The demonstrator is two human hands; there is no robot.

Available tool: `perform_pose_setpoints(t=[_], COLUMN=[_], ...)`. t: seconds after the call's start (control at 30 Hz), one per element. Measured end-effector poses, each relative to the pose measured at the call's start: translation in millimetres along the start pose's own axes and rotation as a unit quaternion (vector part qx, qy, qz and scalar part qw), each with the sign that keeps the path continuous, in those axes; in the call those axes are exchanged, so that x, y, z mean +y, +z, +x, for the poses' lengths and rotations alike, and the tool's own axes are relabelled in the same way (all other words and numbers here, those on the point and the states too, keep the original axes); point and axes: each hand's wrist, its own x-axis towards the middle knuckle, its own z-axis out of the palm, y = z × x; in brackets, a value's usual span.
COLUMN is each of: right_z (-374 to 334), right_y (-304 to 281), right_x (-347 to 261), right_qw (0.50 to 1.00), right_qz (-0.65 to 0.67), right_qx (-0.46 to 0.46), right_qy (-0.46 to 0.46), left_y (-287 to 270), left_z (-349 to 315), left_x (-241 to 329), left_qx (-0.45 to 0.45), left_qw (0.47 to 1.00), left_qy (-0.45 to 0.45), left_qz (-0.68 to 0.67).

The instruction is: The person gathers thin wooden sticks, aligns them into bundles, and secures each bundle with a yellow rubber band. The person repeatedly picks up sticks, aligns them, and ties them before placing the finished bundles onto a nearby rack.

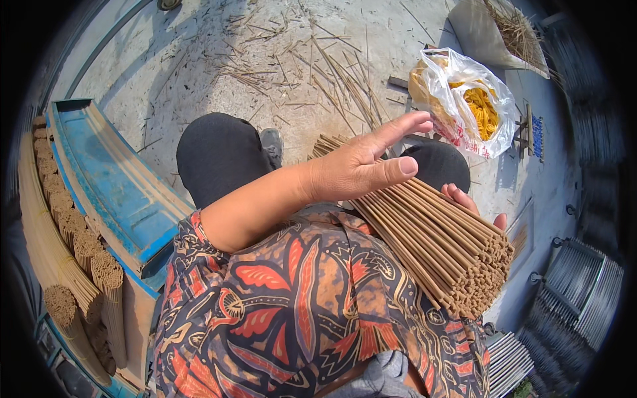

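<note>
A thick bundle of brown incense sticks (424, 232) lies slantwise across my lap, its blunt ends fanned toward the lower right. Over the bundle's upper part is my left hand (368, 159), fingers stretched out and thumb apart, gripping nothing. Whether its underside touches the sticks cannot be seen. My right hand (461, 199) cradles the bundle from its far right side; only fingertips and part of the thumb show past the sticks, and the rest is hidden beneath them.
At the left, tied bundles of sticks (86, 249) stand beside a blue metal trough (113, 179). Broken sticks (265, 66) litter the concrete floor ahead. A clear plastic bag (458, 99) holds yellow strands at the upper right, near a pale sack (488, 36) of sticks.
</note>
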Motion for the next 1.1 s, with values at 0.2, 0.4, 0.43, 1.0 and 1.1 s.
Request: perform_pose_setpoints(t=[0.2, 0.4, 0.43, 1.0, 1.1], right_z=[4, -1, -1, -13, -11], right_y=[-8, -12, -14, 6, 13], right_x=[4, 6, 7, 0, -1], right_qw=[0.997, 0.993, 0.992, 0.989, 0.986], right_qz=[0.066, 0.106, 0.105, 0.139, 0.126], right_qx=[0.007, -0.025, -0.04, 0.057, 0.107], right_qy=[-0.027, -0.042, -0.051, -0.008, 0.021], left_y=[-66, -49, -49, -69, -58], left_z=[-75, -123, -120, -47, -23], left_x=[-47, -136, -145, 68, 54], left_qx=[-0.094, -0.246, -0.253, 0.012, 0.049], left_qw=[0.784, 0.786, 0.765, 0.804, 0.904], left_qy=[-0.385, -0.451, -0.488, -0.502, -0.3], left_qz=[0.478, 0.343, 0.335, 0.318, 0.302])
